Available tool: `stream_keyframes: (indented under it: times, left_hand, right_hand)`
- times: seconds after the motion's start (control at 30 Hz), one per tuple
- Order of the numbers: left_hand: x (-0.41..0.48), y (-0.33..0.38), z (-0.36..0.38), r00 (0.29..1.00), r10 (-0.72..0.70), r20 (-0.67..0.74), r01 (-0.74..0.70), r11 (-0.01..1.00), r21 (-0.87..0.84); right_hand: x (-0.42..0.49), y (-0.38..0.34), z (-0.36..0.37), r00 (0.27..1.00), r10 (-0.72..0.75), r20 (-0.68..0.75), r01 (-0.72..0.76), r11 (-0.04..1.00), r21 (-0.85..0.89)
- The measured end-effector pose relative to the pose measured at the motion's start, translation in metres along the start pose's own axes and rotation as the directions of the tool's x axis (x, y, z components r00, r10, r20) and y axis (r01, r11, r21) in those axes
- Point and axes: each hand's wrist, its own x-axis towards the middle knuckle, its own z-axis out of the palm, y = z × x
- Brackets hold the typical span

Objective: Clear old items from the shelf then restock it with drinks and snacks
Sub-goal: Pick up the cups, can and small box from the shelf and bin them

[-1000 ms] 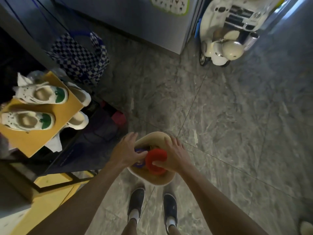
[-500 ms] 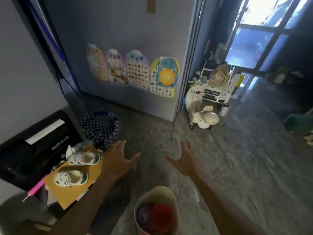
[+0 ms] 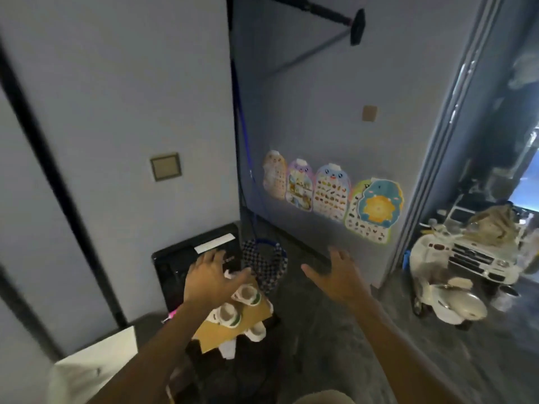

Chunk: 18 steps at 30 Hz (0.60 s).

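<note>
Both my hands are raised in front of me with fingers spread and hold nothing. My left hand (image 3: 211,279) hovers above a yellow board (image 3: 221,330) with small white shoes (image 3: 229,314) on it. My right hand (image 3: 335,275) is in the air to its right, above the floor. Only the beige rim of the bucket (image 3: 322,398) shows at the bottom edge; what it holds is out of view. No shelf, drinks or snacks are visible.
A black appliance (image 3: 175,266) stands against the left wall, with a checkered bag (image 3: 265,265) beside it. White toy ride-on vehicles (image 3: 455,293) are parked at the right by a doorway. Children's posters (image 3: 332,196) hang on the far wall. A white sheet (image 3: 96,363) lies at lower left.
My hands let go of the red item and bucket and lifted apart, open. The view tilted up from the floor to the walls, so the bucket dropped to the bottom edge.
</note>
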Motion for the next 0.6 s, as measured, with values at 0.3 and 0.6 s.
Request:
stream_keyframes:
  times: [0.3,0.6]
  left_hand:
    - [-0.139,-0.096,-0.083,0.934,-0.337,-0.119,0.345,0.937,0.056]
    - [-0.297,-0.212,-0.165,0.775,-0.574,-0.263,0.614,0.783,0.098]
  right_hand:
    - [-0.061,-0.118,0.051,0.925,-0.329,0.189,0.328,0.944,0.034]
    - [-0.167,-0.268,0.105,0.761,-0.581,0.29,0.584,0.807,0.084]
